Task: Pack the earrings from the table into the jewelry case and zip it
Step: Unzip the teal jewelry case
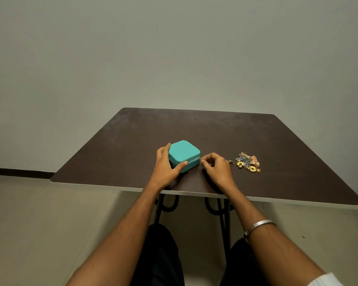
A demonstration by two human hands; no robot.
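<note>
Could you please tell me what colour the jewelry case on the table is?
The square zippered jewelry case is teal, seen best, and only, in the head view.

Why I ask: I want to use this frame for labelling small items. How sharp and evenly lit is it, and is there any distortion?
Head view: soft, even light, no harsh glare on the table; faint shadows beneath the left hand and right hand; the jewelry case is crisp, the earrings too small to separate; wide-angle stretch splays the forearms.
</note>
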